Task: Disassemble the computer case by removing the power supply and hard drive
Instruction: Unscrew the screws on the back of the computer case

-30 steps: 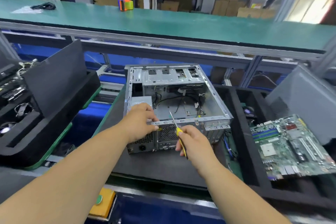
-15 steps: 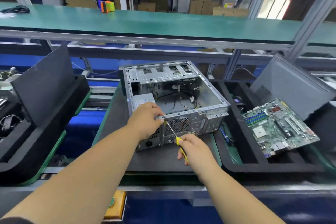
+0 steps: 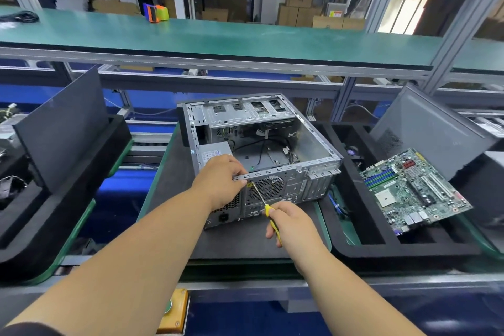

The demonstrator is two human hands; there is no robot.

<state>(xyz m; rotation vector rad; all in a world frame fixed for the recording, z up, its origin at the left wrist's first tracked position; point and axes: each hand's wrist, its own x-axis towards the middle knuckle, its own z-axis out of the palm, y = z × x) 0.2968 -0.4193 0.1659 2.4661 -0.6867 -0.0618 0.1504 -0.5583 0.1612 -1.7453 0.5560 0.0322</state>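
Note:
An open grey computer case (image 3: 313, 142) lies on its side on a dark mat (image 3: 169, 185), rear panel toward me. The silver power supply (image 3: 215, 154) sits in its near left corner, partly hidden by my left hand (image 3: 222, 181), which grips the rear top rail of the case. My right hand (image 3: 291, 222) holds a yellow-handled screwdriver (image 3: 263, 200); its tip touches the rear panel just below the rail, beside my left fingers. Loose black cables (image 3: 267, 150) lie on the case floor. I cannot make out the hard drive.
A green motherboard (image 3: 411, 185) rests tilted in a black foam tray (image 3: 354, 248) on the right, with a grey side panel (image 3: 436, 131) behind it. Another black foam tray (image 3: 54, 199) with a dark panel stands left. A green conveyor shelf (image 3: 218, 35) runs across the back.
The screwdriver tip has dropped from above the rail to the rear panel below it. My left hand has kept its grip on the rail. The camera has shifted, moving the scene leftward.

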